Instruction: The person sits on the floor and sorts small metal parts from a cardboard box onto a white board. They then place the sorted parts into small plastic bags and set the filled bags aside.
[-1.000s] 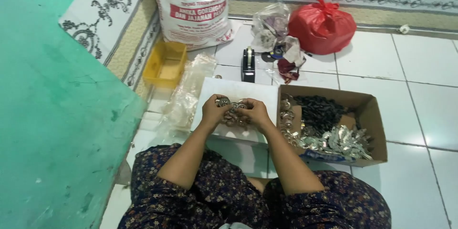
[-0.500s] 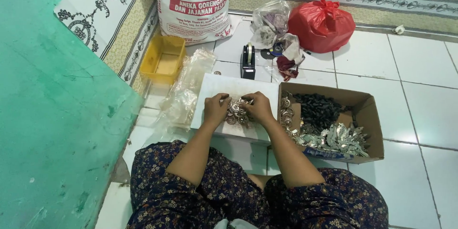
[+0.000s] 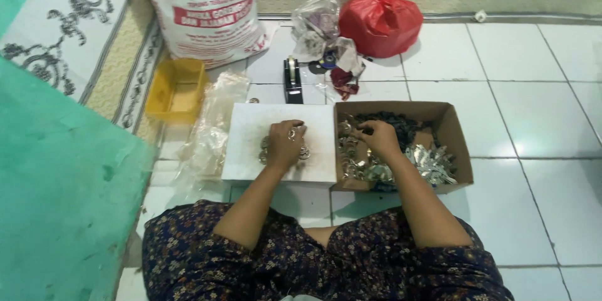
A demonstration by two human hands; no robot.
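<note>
Left hand (image 3: 285, 143) rests on shiny silver pieces (image 3: 304, 152) (small, heaped).

The left hand (image 3: 285, 143) rests curled on a cluster of small silvery metal pieces (image 3: 300, 152) lying on a white board (image 3: 251, 135) on the tiled floor, while the right hand (image 3: 378, 137) reaches into the open cardboard box (image 3: 453, 132) just right of the board, fingers among more shiny pieces and dark bits. Farther off stand a black tape dispenser (image 3: 292, 81), a crumpled clear plastic bag (image 3: 316, 22), a tied red bag (image 3: 380, 20) and a large white printed sack (image 3: 204, 9). A yellow tray (image 3: 175, 91) and a clear plastic bag (image 3: 210, 128) lie left of the board.
</note>
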